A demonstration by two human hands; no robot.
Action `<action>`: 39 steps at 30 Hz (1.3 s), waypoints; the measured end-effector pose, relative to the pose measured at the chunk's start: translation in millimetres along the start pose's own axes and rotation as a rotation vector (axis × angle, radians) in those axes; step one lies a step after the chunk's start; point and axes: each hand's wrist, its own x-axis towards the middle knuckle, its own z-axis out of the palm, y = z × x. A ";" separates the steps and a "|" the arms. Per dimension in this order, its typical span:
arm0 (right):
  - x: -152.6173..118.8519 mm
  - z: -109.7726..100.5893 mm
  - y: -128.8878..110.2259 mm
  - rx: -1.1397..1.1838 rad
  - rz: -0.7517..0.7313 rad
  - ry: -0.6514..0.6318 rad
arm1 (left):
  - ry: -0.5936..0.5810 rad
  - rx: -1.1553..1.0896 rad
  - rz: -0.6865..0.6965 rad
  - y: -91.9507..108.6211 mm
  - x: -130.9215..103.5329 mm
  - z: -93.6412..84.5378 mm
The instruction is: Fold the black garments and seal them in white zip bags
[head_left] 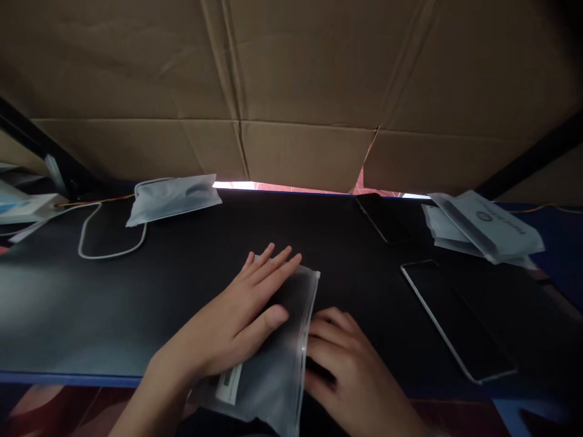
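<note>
left hand flat on frosted pouch, right hand at its zip edge; slip or snag possible.
left hand (232, 321) is spread open, palm down on the frosted pouch (273, 388), gripping nothing visible; right hand (348, 370) is partly curled at the zip edge (303, 348), but whether its fingertips pinch the strip is hidden. pouch lies beneath the left hand, just left of the right, its near end reaching past the rim of the surface (91, 377). judged risks: light pressure could let the slick film skid toward that rim; a sideways pull could buckle the strip and jam or part the zip; pressing hard could crease the label (229, 383) below the left palm.
</note>
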 end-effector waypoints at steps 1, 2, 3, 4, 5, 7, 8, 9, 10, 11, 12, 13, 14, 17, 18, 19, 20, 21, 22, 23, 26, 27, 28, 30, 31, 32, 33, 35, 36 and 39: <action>2.3 2.9 -3.7 -0.020 -0.013 -0.041 | -0.019 0.014 -0.034 1.9 6.4 0.4; 4.0 6.2 -6.8 -0.046 -0.021 -0.070 | -0.049 0.030 -0.065 3.6 12.8 1.6; 4.9 9.6 -8.8 -0.079 -0.027 -0.085 | -0.079 0.045 -0.088 5.0 18.6 3.6; 4.6 13.1 -9.8 -0.115 -0.036 -0.093 | -0.105 0.057 -0.103 6.2 23.5 6.2; 3.3 16.4 -9.9 -0.145 -0.047 -0.098 | -0.119 0.063 -0.109 7.1 27.0 9.0; -1.0 21.7 -8.7 -0.166 -0.068 -0.103 | -0.118 0.065 -0.108 8.6 29.5 13.9; -3.1 23.4 -8.1 -0.156 -0.078 -0.100 | -0.111 0.060 -0.108 9.2 29.0 15.4; -4.5 24.5 -7.6 -0.137 -0.087 -0.094 | -0.108 0.052 -0.110 9.7 27.7 16.1; -5.2 25.0 -7.4 -0.115 -0.091 -0.089 | -0.104 0.041 -0.113 9.9 26.0 15.9; -5.0 25.1 -7.5 -0.094 -0.086 -0.082 | -0.099 0.030 -0.116 10.0 24.4 15.1; -4.0 25.1 -7.8 -0.079 -0.074 -0.063 | -0.094 0.020 -0.119 9.8 23.1 13.7; -2.4 25.0 -8.1 -0.071 -0.055 -0.039 | -0.091 0.011 -0.120 9.4 22.2 12.1; -0.5 24.8 -8.3 -0.074 -0.032 -0.012 | -0.090 0.004 -0.119 8.8 21.6 10.5; 4.9 22.0 -7.9 -0.149 0.010 0.051 | -0.098 -0.014 -0.110 6.9 21.5 6.9; 6.3 19.4 -7.2 -0.179 0.008 0.050 | -0.099 -0.019 -0.110 6.2 21.6 6.3; 7.5 15.7 -6.0 -0.198 0.000 0.036 | -0.098 -0.023 -0.111 5.7 21.8 6.1; 8.6 11.0 -4.4 -0.205 -0.011 0.014 | -0.098 -0.025 -0.112 5.1 22.1 6.1; 9.7 5.8 -2.5 -0.201 -0.023 -0.012 | -0.095 -0.025 -0.111 4.7 22.4 6.4; 11.0 0.9 -0.3 -0.193 -0.039 -0.033 | -0.091 -0.024 -0.108 4.5 22.9 7.0; 12.5 -2.9 1.8 -0.179 -0.058 -0.044 | -0.086 -0.023 -0.104 4.4 23.5 7.9; 18.8 -0.9 4.4 -0.101 -0.133 0.035 | -0.053 -0.025 -0.099 5.8 25.3 11.4; 21.2 4.9 3.1 -0.075 -0.151 0.081 | -0.042 -0.028 -0.102 6.7 25.7 12.5; 23.6 12.7 0.6 -0.053 -0.156 0.121 | -0.034 -0.032 -0.105 7.7 25.8 13.3; 27.4 30.0 -6.6 -0.029 -0.130 0.179 | -0.024 -0.042 -0.111 9.4 25.3 13.5; 28.3 37.4 -10.5 -0.015 -0.106 0.200 | -0.020 -0.047 -0.116 9.9 24.6 12.9; 28.4 42.7 -14.0 0.005 -0.076 0.218 | -0.017 -0.052 -0.122 10.0 23.9 11.8; 27.7 45.7 -16.8 0.025 -0.046 0.232 | -0.014 -0.055 -0.130 9.7 23.3 10.5; 23.9 44.5 -19.3 0.042 -0.001 0.218 | -0.014 -0.057 -0.141 8.4 22.5 7.8; 21.2 41.2 -19.3 0.027 0.011 0.190 | -0.018 -0.055 -0.142 7.5 22.5 6.8; 11.4 26.7 -17.5 -0.104 0.038 0.089 | -0.035 -0.043 -0.132 5.0 23.4 5.8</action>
